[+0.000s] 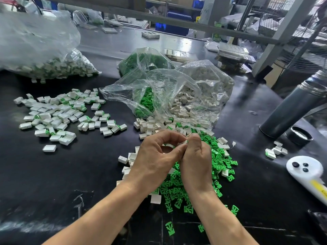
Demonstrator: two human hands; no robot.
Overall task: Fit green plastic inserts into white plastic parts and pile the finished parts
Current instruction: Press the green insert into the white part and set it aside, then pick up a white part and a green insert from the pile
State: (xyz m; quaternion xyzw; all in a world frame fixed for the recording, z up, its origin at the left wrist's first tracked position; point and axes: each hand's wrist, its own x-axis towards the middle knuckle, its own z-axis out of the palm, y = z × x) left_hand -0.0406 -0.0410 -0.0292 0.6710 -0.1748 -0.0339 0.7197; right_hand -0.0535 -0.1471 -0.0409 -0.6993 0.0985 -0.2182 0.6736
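Observation:
My left hand (155,156) and my right hand (196,160) meet at their fingertips over the middle of the table. Together they pinch a small white part (184,142), mostly hidden by the fingers. Under and around the hands lies a heap of loose green inserts (178,197), mixed with empty white parts (146,126). To the left spreads a pile of finished parts (60,114), white with green showing at their ends.
An open clear bag (168,89) spills green inserts and white parts behind my hands. A large bag of finished parts (44,53) lies at the far left. A grey flask (290,110), its cap (299,137) and a white device (307,172) stand at the right.

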